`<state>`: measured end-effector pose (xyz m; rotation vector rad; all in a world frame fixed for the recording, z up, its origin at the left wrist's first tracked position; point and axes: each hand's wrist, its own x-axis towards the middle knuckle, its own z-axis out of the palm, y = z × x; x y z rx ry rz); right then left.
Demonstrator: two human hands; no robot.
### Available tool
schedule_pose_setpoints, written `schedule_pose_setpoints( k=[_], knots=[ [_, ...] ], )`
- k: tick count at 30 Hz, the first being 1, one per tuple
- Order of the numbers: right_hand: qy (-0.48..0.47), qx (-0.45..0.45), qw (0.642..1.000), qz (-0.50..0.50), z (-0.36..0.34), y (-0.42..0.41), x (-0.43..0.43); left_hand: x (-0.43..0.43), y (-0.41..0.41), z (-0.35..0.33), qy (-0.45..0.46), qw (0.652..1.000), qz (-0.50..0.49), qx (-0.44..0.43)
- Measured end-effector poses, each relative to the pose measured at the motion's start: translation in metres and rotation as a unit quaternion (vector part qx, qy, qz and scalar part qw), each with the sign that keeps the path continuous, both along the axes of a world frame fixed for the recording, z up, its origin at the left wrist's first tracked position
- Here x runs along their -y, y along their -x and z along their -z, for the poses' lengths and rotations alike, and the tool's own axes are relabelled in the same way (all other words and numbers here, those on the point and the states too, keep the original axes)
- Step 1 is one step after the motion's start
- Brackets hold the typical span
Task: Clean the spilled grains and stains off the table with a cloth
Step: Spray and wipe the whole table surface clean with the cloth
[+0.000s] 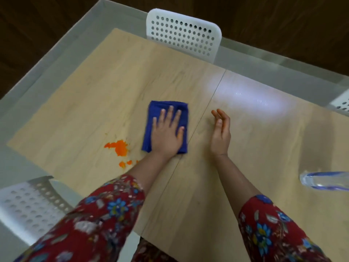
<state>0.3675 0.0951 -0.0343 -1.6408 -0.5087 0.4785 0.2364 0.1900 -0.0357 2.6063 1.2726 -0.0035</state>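
My left hand (167,137) lies flat on the cloth (148,135), fingers (171,112) spread on it and pointing away from me. The cloth lies on the counter (245,157). The spill patch (119,147) is on the counter left of my left fingers and nearer me, near the cloth's near-left corner, not touching it. The smaller bits (125,163) are nearer me than the patch. The seam (204,114) runs between my hands. My right hand (221,133) is right of the cloth and apart from it; counter contact unclear. The bottle (324,181) is well right of my right fingers, nearer me. The far chair (183,35) is beyond my fingers, the left chair (28,207) near-left, the right chair (341,104) far right.
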Motion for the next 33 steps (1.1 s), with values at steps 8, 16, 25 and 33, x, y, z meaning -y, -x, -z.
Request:
schedule_pose_setpoints(
  k=[8, 16, 25, 33],
  knots=[
    [0.057, 0.055, 0.996, -0.050, -0.001, 0.000, 0.004, 0.033, 0.064, 0.000, -0.025, 0.991, 0.128, 0.000],
    [0.165, 0.213, 0.952, -0.143, -0.005, 0.058, -0.005, -0.097, 0.072, -0.007, -0.010, 0.998, -0.057, -0.001],
    [0.194, 0.305, 0.921, -0.147, 0.004, 0.120, -0.031, -0.057, 0.126, 0.008, -0.006, 0.980, 0.197, 0.026],
    [0.207, 0.294, 0.925, -0.119, 0.009, 0.137, -0.057, -0.181, 0.130, 0.002, -0.011, 0.995, -0.099, -0.005]
  ],
)
